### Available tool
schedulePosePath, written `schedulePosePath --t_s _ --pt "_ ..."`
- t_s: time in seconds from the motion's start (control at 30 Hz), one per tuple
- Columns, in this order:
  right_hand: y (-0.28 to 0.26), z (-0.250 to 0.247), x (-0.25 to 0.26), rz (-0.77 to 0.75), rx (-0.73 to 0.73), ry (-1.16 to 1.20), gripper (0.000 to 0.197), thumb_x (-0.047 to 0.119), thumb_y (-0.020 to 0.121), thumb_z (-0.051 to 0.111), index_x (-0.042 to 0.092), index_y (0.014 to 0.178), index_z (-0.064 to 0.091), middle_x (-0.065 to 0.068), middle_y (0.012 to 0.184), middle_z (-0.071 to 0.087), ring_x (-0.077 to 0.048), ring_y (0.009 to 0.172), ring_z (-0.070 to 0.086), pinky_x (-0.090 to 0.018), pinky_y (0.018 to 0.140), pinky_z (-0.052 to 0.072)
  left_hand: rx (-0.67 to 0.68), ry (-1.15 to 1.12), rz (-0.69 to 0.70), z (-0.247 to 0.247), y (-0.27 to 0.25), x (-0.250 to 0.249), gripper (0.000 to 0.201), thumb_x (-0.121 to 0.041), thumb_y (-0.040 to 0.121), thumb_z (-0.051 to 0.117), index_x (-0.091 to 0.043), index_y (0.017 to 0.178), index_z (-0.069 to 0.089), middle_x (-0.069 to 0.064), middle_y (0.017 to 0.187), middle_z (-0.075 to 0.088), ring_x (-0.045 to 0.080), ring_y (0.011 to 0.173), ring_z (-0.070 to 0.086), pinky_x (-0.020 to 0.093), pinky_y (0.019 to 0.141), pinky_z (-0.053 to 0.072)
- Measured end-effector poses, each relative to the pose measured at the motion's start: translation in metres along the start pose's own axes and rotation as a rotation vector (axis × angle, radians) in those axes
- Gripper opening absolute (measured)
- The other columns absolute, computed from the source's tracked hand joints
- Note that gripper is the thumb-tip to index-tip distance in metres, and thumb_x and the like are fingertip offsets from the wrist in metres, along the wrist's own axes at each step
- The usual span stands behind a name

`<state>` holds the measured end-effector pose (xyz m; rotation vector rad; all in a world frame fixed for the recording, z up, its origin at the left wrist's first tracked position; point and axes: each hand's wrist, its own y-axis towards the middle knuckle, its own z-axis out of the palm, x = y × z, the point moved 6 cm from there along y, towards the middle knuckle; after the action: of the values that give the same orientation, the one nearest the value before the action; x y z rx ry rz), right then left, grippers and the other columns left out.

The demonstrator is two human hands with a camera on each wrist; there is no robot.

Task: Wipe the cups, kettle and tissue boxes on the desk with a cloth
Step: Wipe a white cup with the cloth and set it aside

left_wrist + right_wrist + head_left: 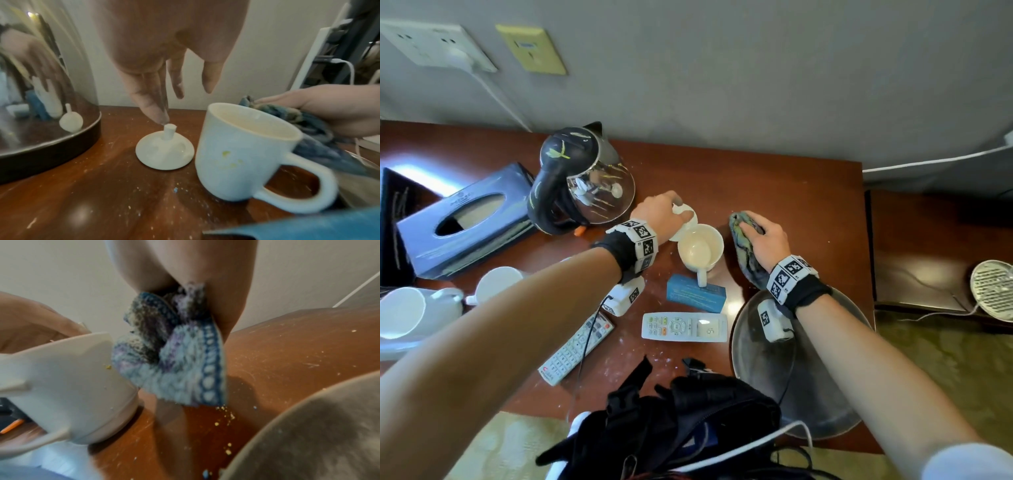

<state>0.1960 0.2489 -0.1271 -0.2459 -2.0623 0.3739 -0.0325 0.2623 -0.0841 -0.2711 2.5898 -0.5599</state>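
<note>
A white cup (700, 248) stands uncovered mid-desk with a yellow smear on its side (227, 153). Its white lid (164, 151) lies on the desk (791, 192) just left of it. My left hand (671, 212) hovers over the lid with straight fingers, one fingertip (162, 118) touching the knob. My right hand (760, 236) grips a bunched blue-grey cloth (743, 246) right of the cup; the cloth (174, 356) hangs close to the cup wall (72, 386). The glass kettle (585, 181) and a dark tissue box (465, 222) stand at the back left.
Two more white cups (496, 284) (404, 311) lie at the left. A blue box (695, 294), two remotes (683, 327) (577, 349), a grey round tray (808, 394) and a black bag (688, 411) fill the front of the desk. Crumbs speckle the wood.
</note>
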Motion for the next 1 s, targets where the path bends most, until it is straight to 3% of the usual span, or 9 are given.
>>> schedulePosePath --t_s 0.1,0.23,0.4,0.53,0.67,0.77,0.87,0.93,1.0 --pt "-0.008 -0.003 -0.002 -0.005 -0.015 0.030 0.038 0.031 0.097 0.059 0.023 0.134 0.060 0.000 0.134 0.062 -0.018 0.122 0.057 -0.029 0.107 0.043 0.123 0.125 0.053 0.019 -0.020 -0.009 0.077 -0.070 0.075 0.067 -0.031 0.137 0.044 -0.001 0.131 0.060 0.023 0.110 0.060 0.036 0.087 0.051" --pt "-0.020 -0.007 -0.007 -0.011 -0.036 0.064 0.038 0.031 0.097 0.059 0.022 0.134 0.060 0.000 0.135 0.061 -0.018 0.123 0.057 -0.036 0.109 0.043 0.222 0.288 0.118 0.052 -0.039 -0.022 0.109 -0.059 0.070 0.078 -0.024 0.153 0.017 0.009 0.147 0.042 0.032 0.122 0.054 0.043 0.091 0.049" --pt "-0.033 -0.019 -0.019 -0.002 -0.062 0.098 0.039 0.032 0.097 0.059 0.025 0.134 0.060 0.001 0.134 0.062 -0.017 0.123 0.057 -0.038 0.108 0.045 0.172 0.103 0.125 0.061 -0.039 -0.031 0.097 -0.042 0.075 0.081 -0.020 0.150 0.024 0.013 0.139 0.048 0.033 0.119 0.054 0.041 0.092 0.047" --pt "-0.037 -0.029 -0.031 0.015 -0.090 0.084 0.039 0.034 0.096 0.059 0.027 0.135 0.059 0.004 0.134 0.062 -0.016 0.123 0.057 -0.038 0.109 0.044 0.312 -0.177 0.129 0.078 -0.034 -0.041 0.096 -0.028 0.076 0.082 -0.024 0.154 0.026 0.009 0.139 0.049 0.029 0.122 0.050 0.040 0.102 0.044" --pt "-0.035 -0.033 -0.040 0.031 -0.098 0.062 0.038 0.035 0.096 0.059 0.027 0.134 0.060 0.005 0.133 0.063 -0.017 0.123 0.057 -0.039 0.109 0.044 0.458 -0.409 0.109 0.092 -0.031 -0.052 0.092 -0.012 0.079 0.078 -0.024 0.155 0.027 0.007 0.137 0.047 0.026 0.113 0.054 0.030 0.083 0.053" --pt "-0.028 -0.031 -0.041 0.038 -0.098 0.044 0.038 0.035 0.096 0.059 0.029 0.133 0.061 0.006 0.132 0.063 -0.017 0.123 0.058 -0.039 0.109 0.043 0.436 -0.578 0.031 0.091 -0.024 -0.050 0.085 -0.006 0.083 0.074 -0.019 0.154 0.030 0.009 0.143 0.048 0.027 0.120 0.054 0.033 0.086 0.055" --pt "-0.022 -0.023 -0.040 0.043 -0.078 0.034 0.038 0.037 0.096 0.058 0.030 0.133 0.060 0.007 0.132 0.064 -0.018 0.121 0.059 -0.040 0.108 0.045 0.323 -0.669 -0.078 0.084 -0.018 -0.040 0.079 -0.006 0.086 0.073 -0.008 0.152 0.029 0.014 0.145 0.047 0.030 0.127 0.051 0.038 0.090 0.053" --pt "-0.020 -0.015 -0.041 0.049 -0.057 0.032 0.037 0.036 0.095 0.059 0.030 0.132 0.061 0.007 0.132 0.063 -0.018 0.122 0.058 -0.039 0.108 0.045 0.249 -0.648 -0.133 0.078 -0.015 -0.031 0.070 -0.010 0.086 0.074 -0.004 0.144 0.036 0.016 0.130 0.054 0.030 0.113 0.059 0.038 0.085 0.056" --pt "-0.020 -0.007 -0.041 0.051 -0.029 0.022 0.037 0.035 0.096 0.059 0.029 0.132 0.061 0.005 0.132 0.063 -0.019 0.123 0.058 -0.039 0.108 0.044 0.253 -0.696 -0.187 0.077 -0.015 -0.024 0.045 -0.009 0.087 0.073 -0.003 0.124 0.048 0.014 0.111 0.056 0.025 0.090 0.064 0.035 0.077 0.059"
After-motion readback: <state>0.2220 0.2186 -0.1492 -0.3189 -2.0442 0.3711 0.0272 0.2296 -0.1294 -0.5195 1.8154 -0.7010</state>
